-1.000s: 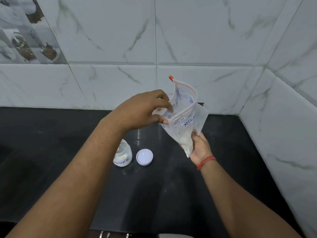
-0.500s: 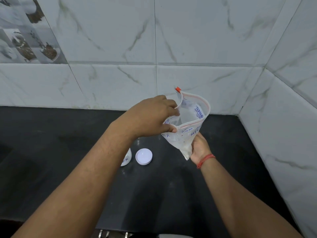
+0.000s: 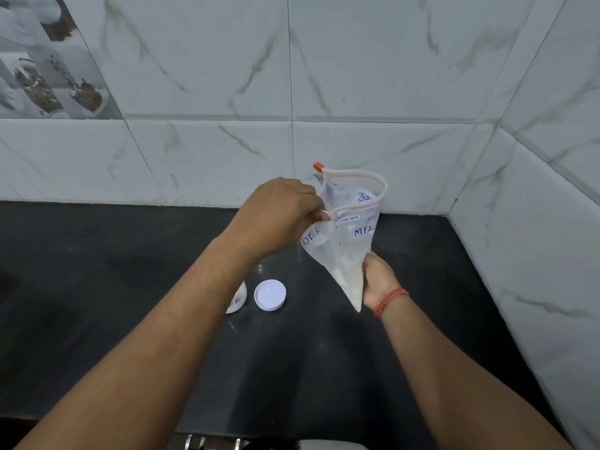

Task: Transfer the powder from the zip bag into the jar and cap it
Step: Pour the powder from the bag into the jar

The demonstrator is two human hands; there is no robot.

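Observation:
A clear zip bag with blue writing and an orange slider hangs in the air above the counter, its mouth gaping upward. White powder sits in its lower corner. My left hand pinches the near edge of the bag's mouth. My right hand grips the bag's lower corner from the right. The small jar stands on the counter with white powder inside, mostly hidden behind my left forearm. Its white cap lies just to the jar's right, inside facing up.
The black counter runs to a white marble-tiled wall at the back and another on the right, forming a corner. A metal fitting shows at the counter's front edge.
The bag has dropped lower and its mouth has spread wider. My left forearm has moved over the jar, covering most of it.

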